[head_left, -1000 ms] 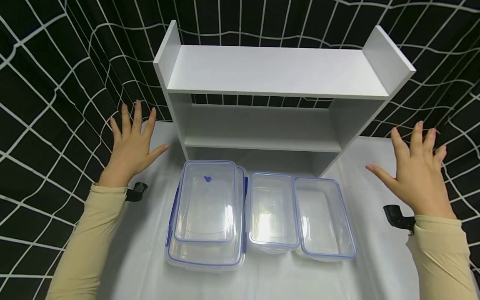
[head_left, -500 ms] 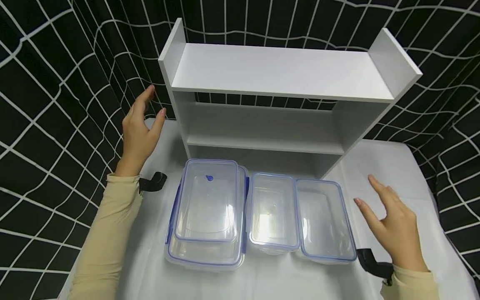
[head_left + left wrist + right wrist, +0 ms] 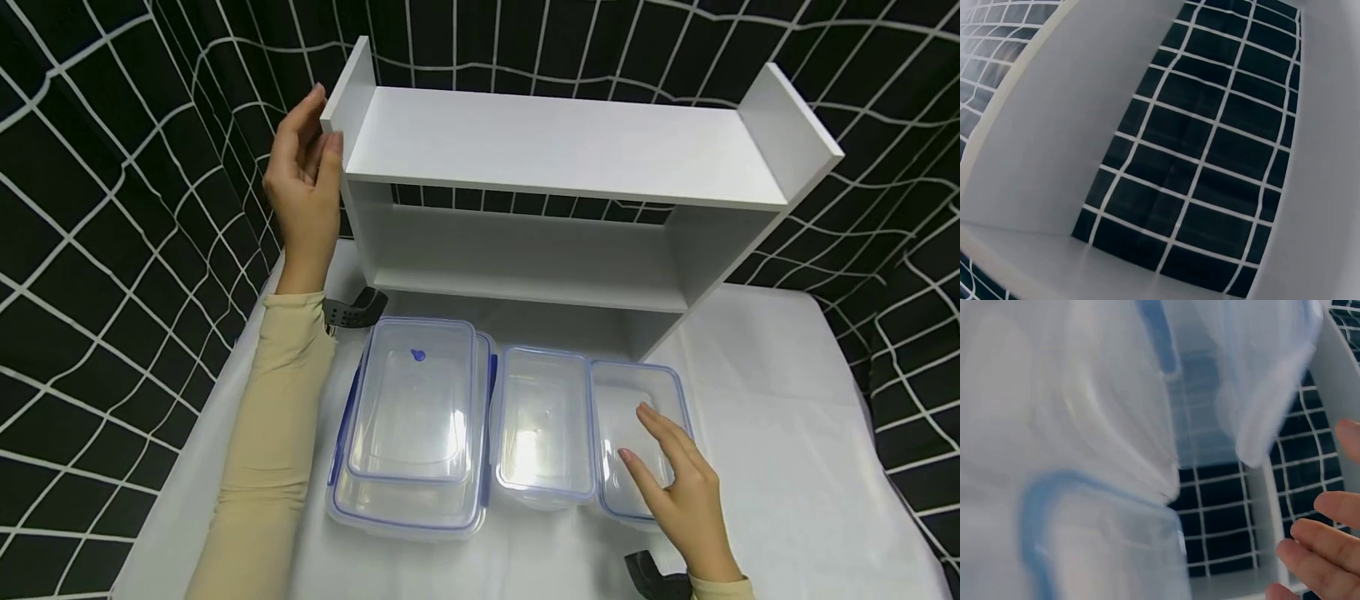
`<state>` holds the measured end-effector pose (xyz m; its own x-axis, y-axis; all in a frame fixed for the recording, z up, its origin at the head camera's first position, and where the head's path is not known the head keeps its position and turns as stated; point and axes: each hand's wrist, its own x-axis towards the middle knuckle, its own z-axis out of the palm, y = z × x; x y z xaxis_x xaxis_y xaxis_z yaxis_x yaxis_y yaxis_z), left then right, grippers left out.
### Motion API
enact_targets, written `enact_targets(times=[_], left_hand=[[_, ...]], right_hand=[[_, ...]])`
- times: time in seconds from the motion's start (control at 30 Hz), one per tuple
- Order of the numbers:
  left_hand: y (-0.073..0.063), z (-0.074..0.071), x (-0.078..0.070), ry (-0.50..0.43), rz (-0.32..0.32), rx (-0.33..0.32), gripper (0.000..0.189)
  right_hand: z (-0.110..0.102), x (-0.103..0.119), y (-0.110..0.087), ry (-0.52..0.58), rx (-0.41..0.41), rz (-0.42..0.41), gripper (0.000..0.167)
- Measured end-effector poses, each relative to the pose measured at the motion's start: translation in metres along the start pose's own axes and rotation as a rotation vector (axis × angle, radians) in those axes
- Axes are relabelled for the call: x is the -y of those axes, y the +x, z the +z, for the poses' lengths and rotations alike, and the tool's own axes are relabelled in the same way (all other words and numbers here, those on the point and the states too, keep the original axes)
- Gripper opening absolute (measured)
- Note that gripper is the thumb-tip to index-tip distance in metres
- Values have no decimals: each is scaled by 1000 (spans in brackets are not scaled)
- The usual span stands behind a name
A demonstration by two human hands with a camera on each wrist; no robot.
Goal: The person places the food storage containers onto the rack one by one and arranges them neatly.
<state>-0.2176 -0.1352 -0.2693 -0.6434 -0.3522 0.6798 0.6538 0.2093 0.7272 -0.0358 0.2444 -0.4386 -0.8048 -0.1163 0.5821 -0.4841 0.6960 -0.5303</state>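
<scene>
White shelf [image 3: 562,142], left hand [image 3: 303,183] seemingly gripping it | clear blue-rimmed box [image 3: 619,404], right hand [image 3: 684,492] relaxed above

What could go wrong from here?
The left hand is at the side of the white shelf: a pull might shift or tip it. The right hand is over the right container, which is close beside the middle container, so lifting might jostle both. The smaller top piece sits off-centre on the large container and could slide.
</scene>
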Motion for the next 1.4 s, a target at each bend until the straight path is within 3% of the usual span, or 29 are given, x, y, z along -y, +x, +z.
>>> enact_targets(times=[0.17, 0.4, 0.53, 0.73, 0.8, 0.9, 1.03, 1.23, 1.4], left_hand=[[-1, 11, -11, -29, 4, -19, 34], [2, 15, 1, 13, 26, -56, 33], [2, 15, 6, 69, 45, -61, 31], [1, 16, 6, 126, 9, -49, 33], [1, 17, 7, 134, 4, -43, 34], [3, 17, 12, 149, 54, -43, 35], [5, 16, 15, 169, 99, -55, 34], [7, 14, 15, 174, 37, -72, 35], [7, 15, 16, 142, 45, -76, 35]], right_hand=[[13, 5, -9, 14, 29, 22, 58], [29, 19, -17, 54, 0, 113, 69], [41, 28, -25, 130, 38, 157, 77], [49, 39, -36, 222, 103, 279, 102], [50, 41, -37, 238, 104, 276, 113], [51, 41, -37, 259, 101, 268, 126], [54, 41, -34, 285, 114, 302, 132], [57, 39, -30, 326, 130, 306, 136], [57, 37, -28, 356, 168, 307, 136]])
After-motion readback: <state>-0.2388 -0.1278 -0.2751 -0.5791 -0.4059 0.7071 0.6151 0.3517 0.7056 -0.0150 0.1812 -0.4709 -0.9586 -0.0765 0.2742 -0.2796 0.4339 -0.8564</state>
